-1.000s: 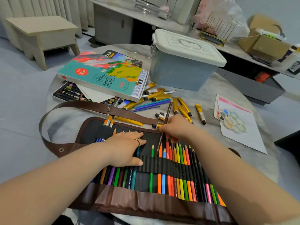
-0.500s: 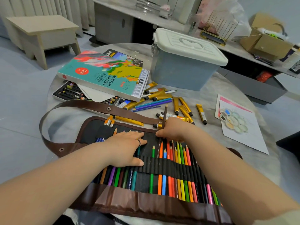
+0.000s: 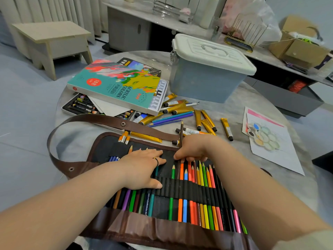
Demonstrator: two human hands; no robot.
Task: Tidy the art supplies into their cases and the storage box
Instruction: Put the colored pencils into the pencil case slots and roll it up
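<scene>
While the left grip (image 3: 142,166) lies flat and open-fingered on the roll (image 3: 102,148), right grip (image 3: 193,149) pinching a brown pencil (image 3: 181,129), box (image 3: 203,78) behind on surface (image 3: 252,112).

Beyond my left hand (image 3: 142,166), the teal paint box (image 3: 115,87) reads "ACRYLIC COLORS" in dark capitals, upside down to me, with Chinese characters alongside. Its red circle (image 3: 94,82) shows "18" and one Chinese character in white. The white lettering on the pastel wrappers (image 3: 81,105) under that box is too blurred to read.
</scene>
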